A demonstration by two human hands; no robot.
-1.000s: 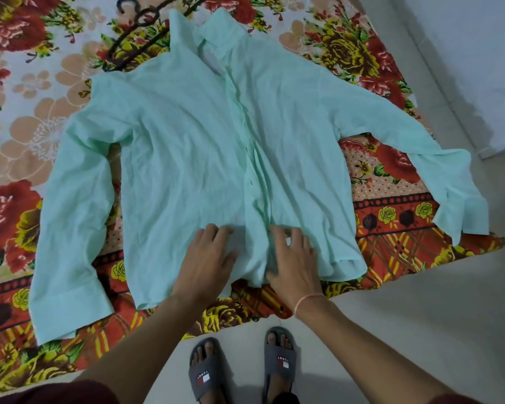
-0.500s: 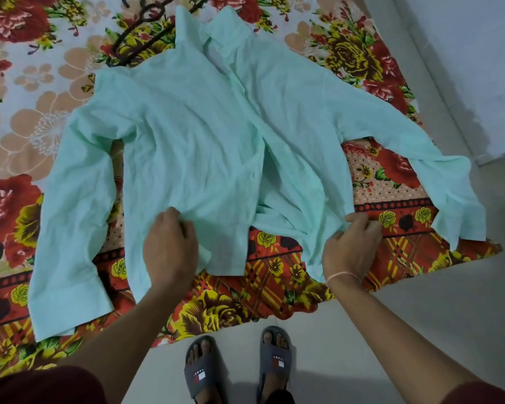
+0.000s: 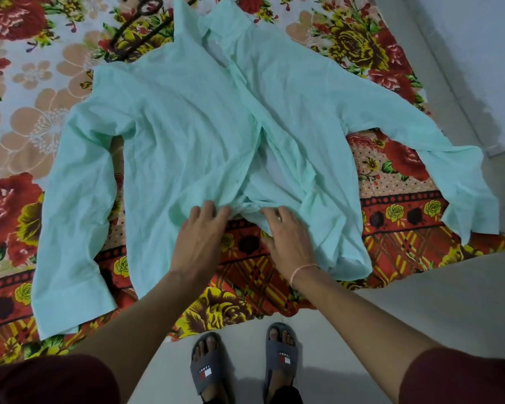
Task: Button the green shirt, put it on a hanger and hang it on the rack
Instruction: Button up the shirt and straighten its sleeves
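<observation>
Green shirt (image 3: 187,135) lying spread on floral bedsheet (image 3: 27,126), hem at 6 o'clock. Left hand (image 3: 200,239) pressing near-straight fingers on hem; right hand (image 3: 289,237) resting bent fingers there, pinch unclear. Fabric looking light, limp; needing pinching at placket edges.

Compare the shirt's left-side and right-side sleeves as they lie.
The left sleeve runs straight down toward the person, cuff flat. The right sleeve stretches out sideways, cuff rumpled near a corner of the blanket. Both are mint green, lie on the blanket and are unheld.
</observation>
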